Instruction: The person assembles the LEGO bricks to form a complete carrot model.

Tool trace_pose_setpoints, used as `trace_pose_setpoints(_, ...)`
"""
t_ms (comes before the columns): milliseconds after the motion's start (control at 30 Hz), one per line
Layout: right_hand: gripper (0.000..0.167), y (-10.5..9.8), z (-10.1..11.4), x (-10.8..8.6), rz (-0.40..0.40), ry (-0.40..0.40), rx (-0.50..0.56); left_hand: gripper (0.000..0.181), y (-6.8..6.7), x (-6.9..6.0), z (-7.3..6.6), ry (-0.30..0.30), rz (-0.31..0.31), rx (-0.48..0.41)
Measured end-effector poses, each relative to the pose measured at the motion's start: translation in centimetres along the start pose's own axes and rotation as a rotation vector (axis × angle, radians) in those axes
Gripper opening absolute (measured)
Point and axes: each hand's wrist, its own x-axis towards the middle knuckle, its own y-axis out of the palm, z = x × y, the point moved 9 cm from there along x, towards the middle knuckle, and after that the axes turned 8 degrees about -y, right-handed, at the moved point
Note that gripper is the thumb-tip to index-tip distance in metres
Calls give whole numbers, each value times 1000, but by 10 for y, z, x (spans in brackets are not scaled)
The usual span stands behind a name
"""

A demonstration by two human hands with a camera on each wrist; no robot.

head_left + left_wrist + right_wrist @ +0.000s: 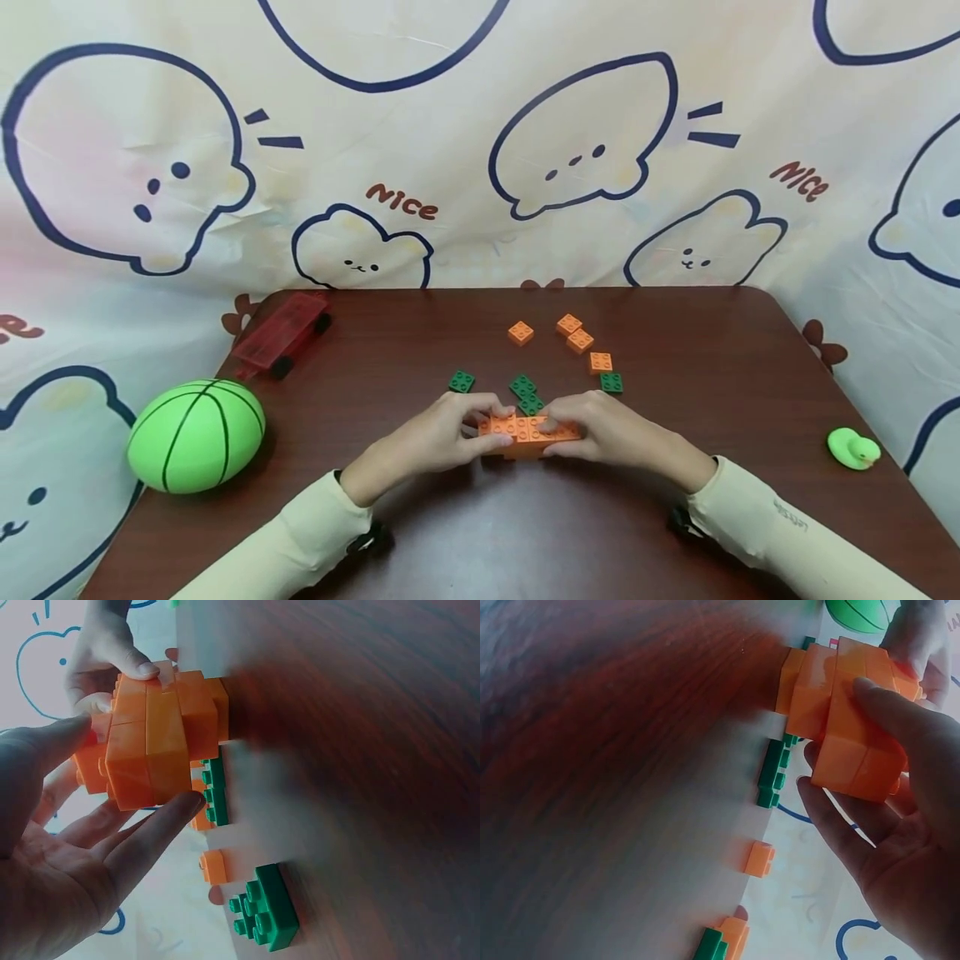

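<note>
An orange block structure, built of several joined toy bricks in layers, stands near the middle of the table. Its lower layers are narrower than the wide upper ones, as both wrist views show. My left hand grips its left end, thumb on the near side and fingers behind. At the right end my right hand holds it the same way, thumb pressed on the near face. Just behind the structure lie green bricks, with another green brick beyond the left hand and one beyond the right.
Loose orange bricks lie farther back, one beside a green brick. A red toy cart stands at the back left, with a green ball at the left edge. A green rubber duck sits at the right edge.
</note>
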Motion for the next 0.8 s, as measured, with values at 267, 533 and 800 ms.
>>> trace_pose_setpoints(267, 16, -2, 1, 4, 46, 18, 17, 19, -4, 1, -5, -7, -24, -8)
trace_pose_setpoints(533, 17, -2, -3, 4, 107, 65, 68, 15, 0, 4, -3, -3, -36, -31)
trace_pose_setpoints(800, 29, -9, -16, 5, 224, 149, 225, 15, -1, 5, -2, -2, -32, -23)
